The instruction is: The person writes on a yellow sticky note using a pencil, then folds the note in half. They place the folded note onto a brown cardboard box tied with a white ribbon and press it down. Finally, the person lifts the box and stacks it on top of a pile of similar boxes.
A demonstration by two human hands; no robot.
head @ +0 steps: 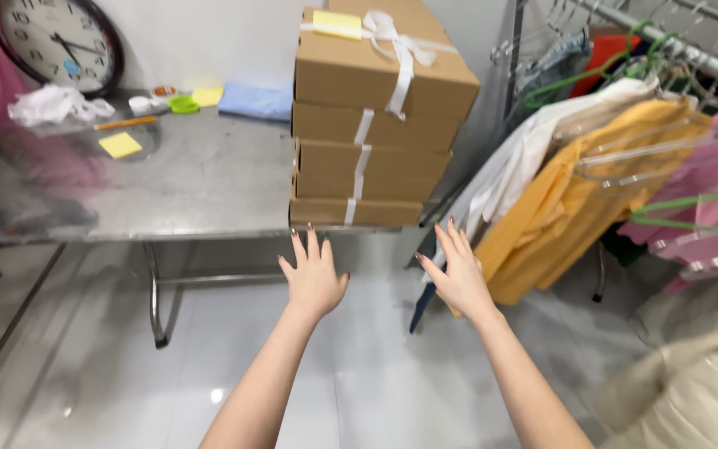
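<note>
Both hands, left hand (313, 278) and right hand (459, 274), are reaching, fingers spread and empty, toward the ribbon-tied box stack (371, 116) at the desk (201, 183) edge; a lopsided grab could topple it.

A single camera, worn on the person's head, looks forward and downward over both outstretched arms. The view is tilted, so the steel table (209, 179) and the stack of cardboard boxes (371, 125) on its right end lean across the frame. The left hand (313, 278) and right hand (459, 274) sit near the middle, close to the lens. The clothes rail (675, 41) fills the far right, a wall clock (56, 37) the far left, pale floor tiles the near ground.
</note>
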